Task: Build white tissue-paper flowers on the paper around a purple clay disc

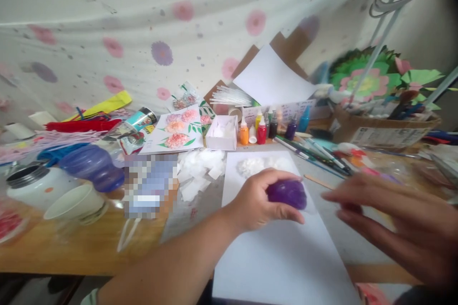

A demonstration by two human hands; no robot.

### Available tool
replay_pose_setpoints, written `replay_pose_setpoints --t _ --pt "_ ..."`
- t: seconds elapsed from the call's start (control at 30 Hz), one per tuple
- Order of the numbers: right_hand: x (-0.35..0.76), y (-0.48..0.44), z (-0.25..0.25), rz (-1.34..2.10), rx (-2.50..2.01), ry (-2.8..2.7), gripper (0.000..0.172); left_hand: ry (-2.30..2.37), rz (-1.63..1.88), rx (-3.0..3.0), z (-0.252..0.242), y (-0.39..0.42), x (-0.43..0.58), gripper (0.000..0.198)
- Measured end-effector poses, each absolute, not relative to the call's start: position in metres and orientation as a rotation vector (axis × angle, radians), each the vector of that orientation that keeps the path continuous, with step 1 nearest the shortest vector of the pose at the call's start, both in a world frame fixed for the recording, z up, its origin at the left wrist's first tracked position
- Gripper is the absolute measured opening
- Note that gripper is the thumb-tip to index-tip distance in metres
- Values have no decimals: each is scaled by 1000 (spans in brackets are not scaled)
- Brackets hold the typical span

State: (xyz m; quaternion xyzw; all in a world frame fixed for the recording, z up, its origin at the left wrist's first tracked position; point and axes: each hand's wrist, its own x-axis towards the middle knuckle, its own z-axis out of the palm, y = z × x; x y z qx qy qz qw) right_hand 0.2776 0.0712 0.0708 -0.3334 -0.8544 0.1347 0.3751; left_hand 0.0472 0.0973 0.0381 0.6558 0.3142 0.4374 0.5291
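Note:
My left hand (255, 200) is closed around a rounded purple cup-like thing (288, 194), thumb and fingers on either side of it. A clear edge shows at its right; whether the purple is inside or on it, I cannot tell. It is over a white sheet of paper (265, 257). White crumpled bits (250, 167) lie on the sheet's far part. To the right, my right hand (397, 224) is blurred, its fingers stretched out and apart from the thumb. A dark patch between them is too smeared to name. A flat wooden stick (324, 183) lies between the hands.
Torn white tissue pieces (200, 169) lie left of the sheet. Paint bottles (261, 128) and a white box (222, 132) stand behind. Pens (324, 152) and a cardboard box (386, 132) are at right. A paper cup (77, 205), white jar (43, 186) and flower picture (175, 131) are at left.

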Motion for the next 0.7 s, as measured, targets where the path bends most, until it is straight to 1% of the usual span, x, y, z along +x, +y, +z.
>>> replay_pose_setpoints --t 0.1,0.33,0.5,0.7 --pt "260 82 79 275 -778 -2188 22 802 1029 1575 38 97 45 58" --pt "244 95 78 396 -794 -2152 17 952 976 1686 41 99 43 55" --pt "244 99 78 521 -806 -2214 26 1095 977 1789 45 97 48 45" --pt "243 97 79 764 -823 -2254 46 1228 1000 1942 45 95 50 31"
